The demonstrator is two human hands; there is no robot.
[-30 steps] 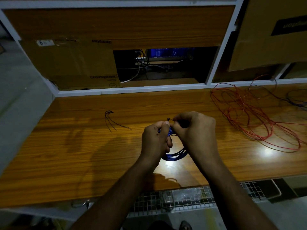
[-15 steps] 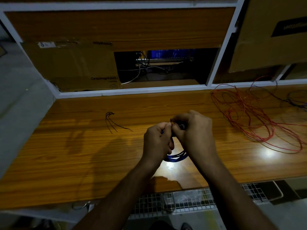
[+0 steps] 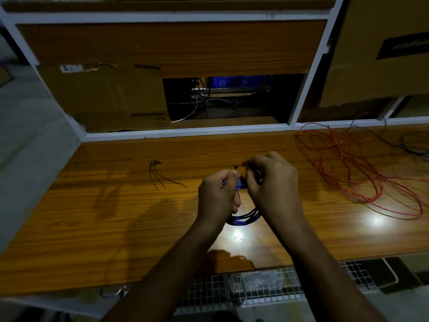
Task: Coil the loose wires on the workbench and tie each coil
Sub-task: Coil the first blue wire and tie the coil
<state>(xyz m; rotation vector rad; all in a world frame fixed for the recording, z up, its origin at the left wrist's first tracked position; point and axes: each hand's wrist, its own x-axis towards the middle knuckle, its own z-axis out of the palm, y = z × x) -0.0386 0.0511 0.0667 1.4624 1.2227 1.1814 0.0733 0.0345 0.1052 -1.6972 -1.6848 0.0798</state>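
Barely shifted since half a second back: same spot over the bench, just a small black tie end now poking up between the knuckles. Blue wire coil (image 3: 243,218) held up off the wooden workbench (image 3: 104,217) near its middle, lower loop hanging down between both wrists, upper strands showing between the hands. Left hand (image 3: 218,194) curled around the coil's top, thumb and fingers pinching the blue strands. Right hand (image 3: 271,189) also curled, fingertips pinching the black tie (image 3: 236,167) right above the coil. Off to the left, a few thin black ties (image 3: 160,174) lying loose on the wood. Far right, big tangle of red wire (image 3: 362,173) sprawled out, darker wire (image 3: 415,145) behind it. Cardboard box (image 3: 109,96) sitting in the shelf behind.
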